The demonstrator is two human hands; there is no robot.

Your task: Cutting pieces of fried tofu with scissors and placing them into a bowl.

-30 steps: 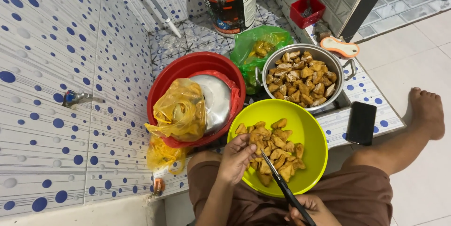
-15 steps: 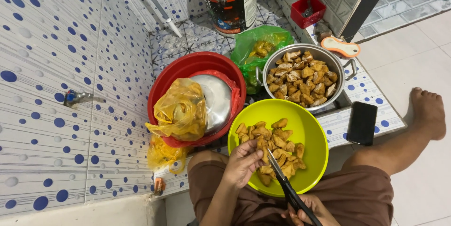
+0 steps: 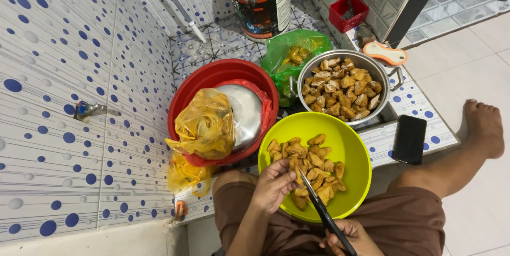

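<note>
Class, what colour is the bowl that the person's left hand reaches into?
Yellow-green bowl, seen in the head view, under the left hand.

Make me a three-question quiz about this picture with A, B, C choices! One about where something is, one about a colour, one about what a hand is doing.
1. Where does the black phone lie?
A. on the tiled ledge by the knee
B. in the red basin
C. inside the metal pot

2. What colour is the bowl on the lap?
A. blue
B. yellow-green
C. white

3. What is the right hand doing?
A. holding a knife
B. resting empty
C. holding the phone

Answers: 1 A, it sits on dotted tiles; 2 B, its rim shows it; 3 A, fingers grip the knife.
</note>
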